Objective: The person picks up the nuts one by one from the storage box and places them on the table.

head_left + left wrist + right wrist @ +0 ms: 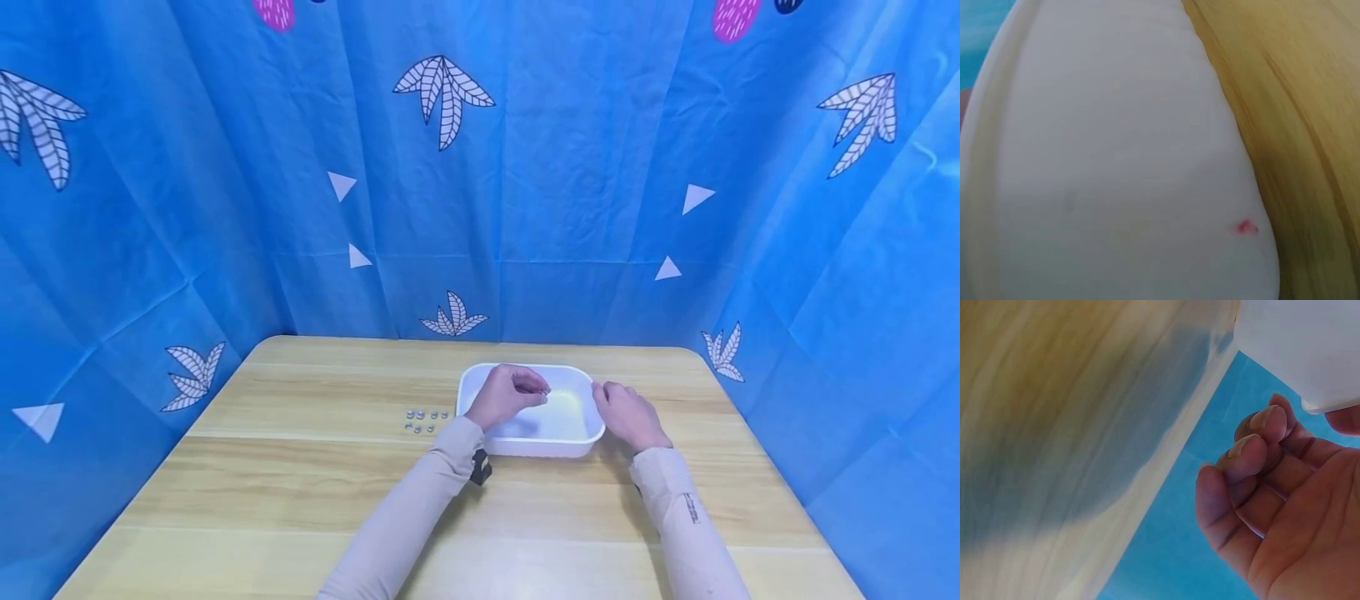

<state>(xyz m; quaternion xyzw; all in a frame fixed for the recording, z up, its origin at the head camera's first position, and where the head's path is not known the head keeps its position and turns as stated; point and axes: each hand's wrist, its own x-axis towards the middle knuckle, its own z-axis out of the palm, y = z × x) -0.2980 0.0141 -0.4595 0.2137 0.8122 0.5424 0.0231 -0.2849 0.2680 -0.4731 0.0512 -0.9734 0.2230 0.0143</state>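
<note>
A white plastic tub (538, 447) stands on the table, and its outer wall (1116, 125) with a small red mark fills much of the left wrist view. Over the tub is my left hand (506, 396), thumb and forefinger pinching a small shiny piece (545, 392), too small to tell its kind. My right hand (628, 414) holds the tub's right rim. In the right wrist view, the other fingers (1244, 459) of that hand curl below the rim, off the wall. Several small silvery pieces (420, 414) lie in two rough rows left of the tub.
The wooden table (300, 483) has rounded far corners. A blue curtain (570, 167) with leaf and triangle prints hangs behind it and along both sides. Both forearms reach in from the near edge, the left sleeve (405, 517) passing close to the tub's near left corner.
</note>
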